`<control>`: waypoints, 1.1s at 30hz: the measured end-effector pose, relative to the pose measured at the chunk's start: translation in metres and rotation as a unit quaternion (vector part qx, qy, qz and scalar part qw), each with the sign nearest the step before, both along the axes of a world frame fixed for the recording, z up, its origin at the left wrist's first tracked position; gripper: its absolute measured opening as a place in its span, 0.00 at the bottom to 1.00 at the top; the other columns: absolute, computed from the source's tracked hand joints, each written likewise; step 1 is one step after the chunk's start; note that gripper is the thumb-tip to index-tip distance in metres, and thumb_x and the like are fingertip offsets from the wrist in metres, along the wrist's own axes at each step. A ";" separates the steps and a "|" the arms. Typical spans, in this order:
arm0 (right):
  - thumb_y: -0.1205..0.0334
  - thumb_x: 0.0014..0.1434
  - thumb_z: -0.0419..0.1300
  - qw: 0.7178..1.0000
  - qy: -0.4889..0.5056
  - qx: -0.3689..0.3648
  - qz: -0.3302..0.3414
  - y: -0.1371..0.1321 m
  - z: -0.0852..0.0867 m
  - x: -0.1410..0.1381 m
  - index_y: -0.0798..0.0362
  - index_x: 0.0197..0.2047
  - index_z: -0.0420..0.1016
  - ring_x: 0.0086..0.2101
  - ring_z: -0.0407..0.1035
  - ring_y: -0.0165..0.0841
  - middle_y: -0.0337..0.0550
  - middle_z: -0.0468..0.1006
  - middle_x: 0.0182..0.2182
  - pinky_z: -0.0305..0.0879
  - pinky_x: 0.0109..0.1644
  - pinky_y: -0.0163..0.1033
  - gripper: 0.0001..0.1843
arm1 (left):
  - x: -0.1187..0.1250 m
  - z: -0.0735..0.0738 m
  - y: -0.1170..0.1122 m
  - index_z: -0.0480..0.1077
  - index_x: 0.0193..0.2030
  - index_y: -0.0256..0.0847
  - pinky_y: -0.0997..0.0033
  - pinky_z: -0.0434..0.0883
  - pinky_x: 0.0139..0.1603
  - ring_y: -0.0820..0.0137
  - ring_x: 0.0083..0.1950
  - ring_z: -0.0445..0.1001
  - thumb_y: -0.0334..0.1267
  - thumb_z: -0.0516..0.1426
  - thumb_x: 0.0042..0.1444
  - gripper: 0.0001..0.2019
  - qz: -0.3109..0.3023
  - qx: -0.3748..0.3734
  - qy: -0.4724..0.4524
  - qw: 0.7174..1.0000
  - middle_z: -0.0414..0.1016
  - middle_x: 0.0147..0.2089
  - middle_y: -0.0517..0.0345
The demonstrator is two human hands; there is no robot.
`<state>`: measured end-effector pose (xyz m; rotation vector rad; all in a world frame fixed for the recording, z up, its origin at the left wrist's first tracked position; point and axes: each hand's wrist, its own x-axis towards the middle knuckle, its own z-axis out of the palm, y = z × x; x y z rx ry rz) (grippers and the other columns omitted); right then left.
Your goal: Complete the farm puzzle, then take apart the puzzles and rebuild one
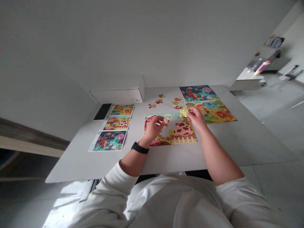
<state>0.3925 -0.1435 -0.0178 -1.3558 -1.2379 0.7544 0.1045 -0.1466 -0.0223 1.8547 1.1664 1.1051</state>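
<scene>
A farm jigsaw puzzle (182, 129) lies partly assembled on the table in front of me, with a cow, a white fence and a red barn on it. Grey table shows through a gap in its middle. Pinched in my right hand (196, 117) is a yellow-green puzzle piece (183, 112), over the puzzle's upper right edge. My left hand (155, 127), a black watch on its wrist, is over the puzzle's left part, its fingers closed on a small red-and-white puzzle piece (166, 122). That hand hides part of the barn.
Loose puzzle pieces (158, 101) lie beyond the puzzle, with more (176, 101) to their right. Two colourful finished pictures (211, 110) lie at the right. At the left are a sheet with three small pictures (116, 123), a black phone (103, 111) and a white box (117, 90) against the wall.
</scene>
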 end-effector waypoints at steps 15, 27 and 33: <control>0.56 0.66 0.58 0.979 -0.190 0.050 0.048 -0.008 0.000 -0.018 0.47 0.45 0.81 0.40 0.78 0.39 0.43 0.85 0.40 0.74 0.49 0.44 0.11 | -0.001 -0.007 -0.010 0.81 0.63 0.48 0.40 0.63 0.78 0.50 0.69 0.74 0.37 0.62 0.65 0.20 -0.066 0.127 0.329 0.934 0.78 0.67 0.47; 0.63 0.57 0.70 0.961 -0.260 0.055 0.078 -0.006 -0.012 -0.032 0.48 0.46 0.80 0.32 0.75 0.35 0.46 0.84 0.47 0.75 0.44 0.43 0.13 | 0.001 0.002 -0.022 0.84 0.52 0.50 0.38 0.62 0.75 0.50 0.63 0.74 0.39 0.60 0.68 0.12 0.045 0.103 0.383 0.917 0.82 0.58 0.50; 0.62 0.62 0.70 0.930 -0.343 0.040 0.126 0.003 -0.018 -0.042 0.46 0.48 0.84 0.33 0.75 0.35 0.43 0.85 0.43 0.73 0.44 0.42 0.10 | 0.001 0.001 -0.020 0.81 0.57 0.47 0.43 0.66 0.72 0.51 0.65 0.72 0.40 0.60 0.68 0.14 0.025 0.113 0.373 0.920 0.78 0.64 0.48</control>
